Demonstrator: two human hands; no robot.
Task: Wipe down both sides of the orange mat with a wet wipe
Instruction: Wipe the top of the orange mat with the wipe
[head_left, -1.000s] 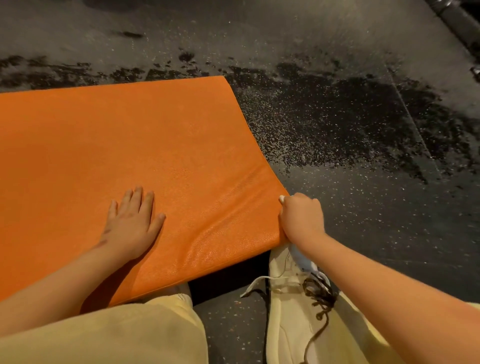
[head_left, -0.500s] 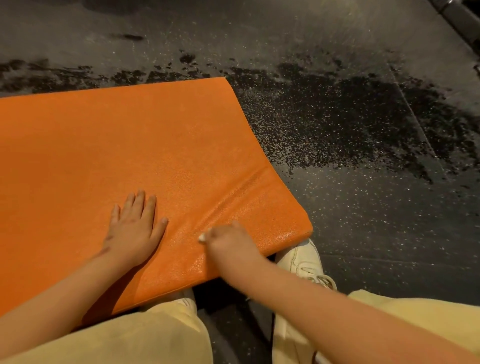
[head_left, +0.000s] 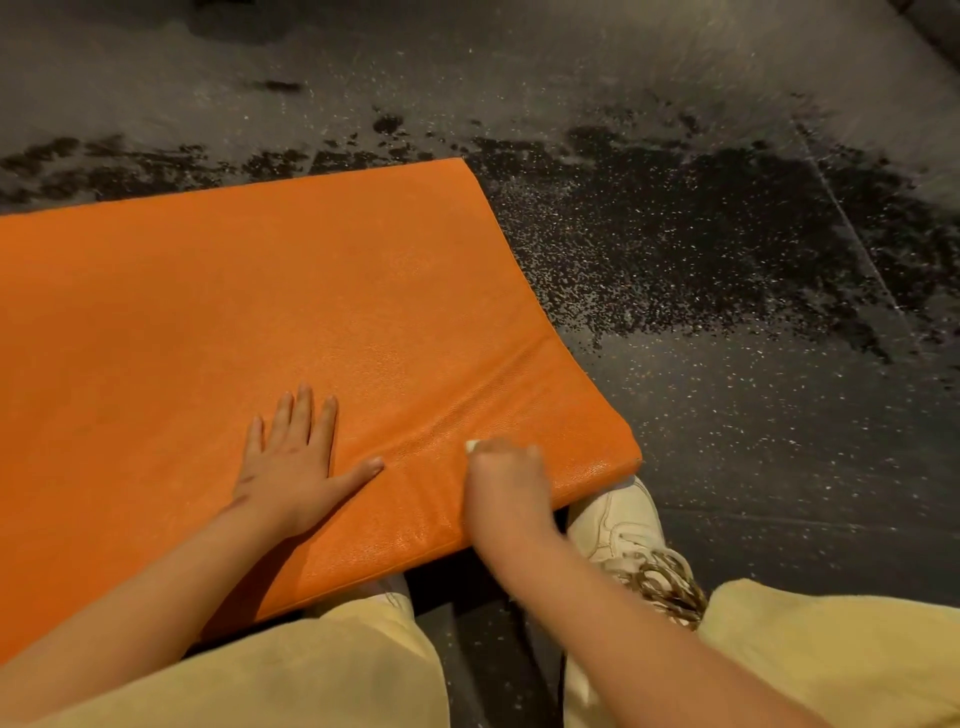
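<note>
Looking down at a dark floor (head_left: 727, 260), flecked with white and carrying blacker blotches at the far side and to the right. Facing an orange mat (head_left: 234, 312) spreading over that floor from the left edge of view to right of centre, pebbled side up, its far right corner lying on the blotched patch and its near right corner sitting over the toe of a pale shoe (head_left: 618, 514).

Pressing the left hand (head_left: 293, 462) flat on the mat close to its near edge, palm down, the four fingers lying straight and pointing far, the thumb stretching out to the right, gripping nothing.

Bunching the right hand (head_left: 506, 478) into a fist just right of that thumb and apart from it, resting on the mat by the near edge, fingers curling tight around a wet wipe (head_left: 472, 446). Showing only a small pale scrap of the wet wipe at the far left of the fist, touching the mat.

Passing over shallow creases in the mat, running from between the hands toward the right edge.

Wearing pale yellow trousers (head_left: 311, 670), filling the near part of view under both forearms, with brownish laces (head_left: 665, 577) showing on the shoe just right of the right forearm.
</note>
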